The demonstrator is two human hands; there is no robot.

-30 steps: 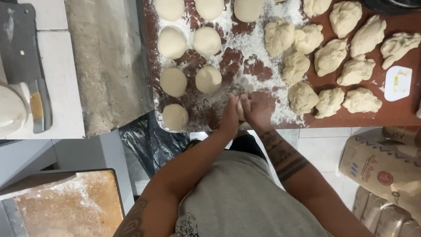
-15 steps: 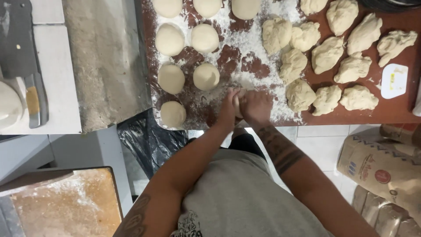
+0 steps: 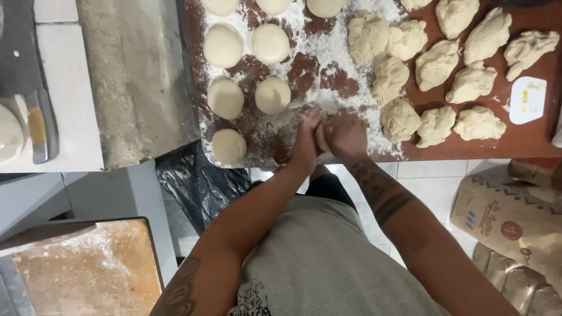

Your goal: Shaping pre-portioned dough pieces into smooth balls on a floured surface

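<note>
The left hand and right hand are cupped toward each other with a piece of dough pressed between the palms; only a pale sliver of it shows in the gap. Both hands sit close to the near edge of the reddish-brown counter, on a floured patch.

To the left of the hands, smooth dough balls stand in loose rows, apart from one another: the nearest ball lies almost at the counter's near-left corner, with two more just beyond it. The strip between these balls and the left hand is bare, flour-smeared wood.

To the right, rough dough lumps crowd together, some touching. The closest lump sits just beside the right hand, and another lies further right. A white plastic scraper rests near the counter's right end, well apart from the hands.

Left of the counter lies a flour-dusted grey slab, and beyond it a white surface carrying a knife. Below the near edge are a black plastic bag, a floured wooden board at lower left, and paper flour sacks on the tiled floor at right.
</note>
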